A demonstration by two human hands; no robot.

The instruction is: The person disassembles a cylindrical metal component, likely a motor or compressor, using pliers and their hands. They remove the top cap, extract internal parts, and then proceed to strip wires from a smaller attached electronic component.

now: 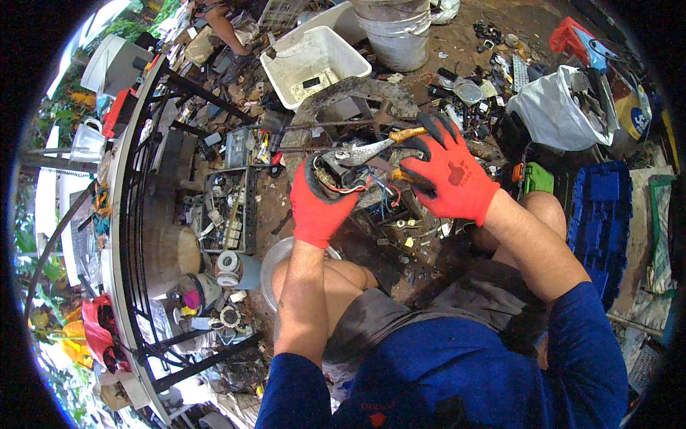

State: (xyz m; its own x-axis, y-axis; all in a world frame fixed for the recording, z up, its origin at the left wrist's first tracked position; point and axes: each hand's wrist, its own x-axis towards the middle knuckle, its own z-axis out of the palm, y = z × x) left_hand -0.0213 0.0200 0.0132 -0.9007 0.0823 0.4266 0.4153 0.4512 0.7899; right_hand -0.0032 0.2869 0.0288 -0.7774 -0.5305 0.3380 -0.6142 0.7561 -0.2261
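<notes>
Your left hand (318, 204) gripped a small wired part (330, 179) over your knees. Your right hand (446, 175) squeezed the cutters (371, 149) at it. The blades sat close to your left fingers, so a slip could have nipped them.

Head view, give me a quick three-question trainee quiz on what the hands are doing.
1. True or false: the right hand holds pliers.
2. What does the left hand grip? A) a wired part B) a bucket C) a green box
3. What colour are the gloves on top?

Key: 1 true. 2 A. 3 red.
</notes>
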